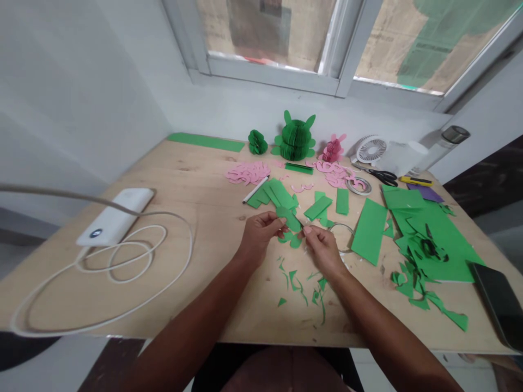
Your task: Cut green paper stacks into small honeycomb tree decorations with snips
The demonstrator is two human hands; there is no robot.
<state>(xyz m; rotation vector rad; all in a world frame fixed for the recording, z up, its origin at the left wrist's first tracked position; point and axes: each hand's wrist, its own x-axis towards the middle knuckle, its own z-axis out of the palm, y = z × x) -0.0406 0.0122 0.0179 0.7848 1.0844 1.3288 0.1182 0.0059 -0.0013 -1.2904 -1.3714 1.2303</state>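
Observation:
My left hand (261,231) is closed in a pinch on a rounded green paper cutout (291,219) held just above the table. On the cutout's right side, my right hand (322,246) pinches a thin dark tool whose tip meets the paper edge; its kind is too small to tell. Below the fingers lie rounded green paper pieces (295,241). Folded green strips (280,191) and a white pen (256,190) rest just beyond my left hand. A tape ring (342,238) lies beside my right hand, partly hidden by it.
Green scraps (292,279) litter the near table. Green sheets (441,234) with small scissors (429,247), and a phone (496,299), lie right. Behind stand a green honeycomb figure (296,140), a pink one (333,148) and a fan (371,149). Left is a power bank (116,216) with looped cable.

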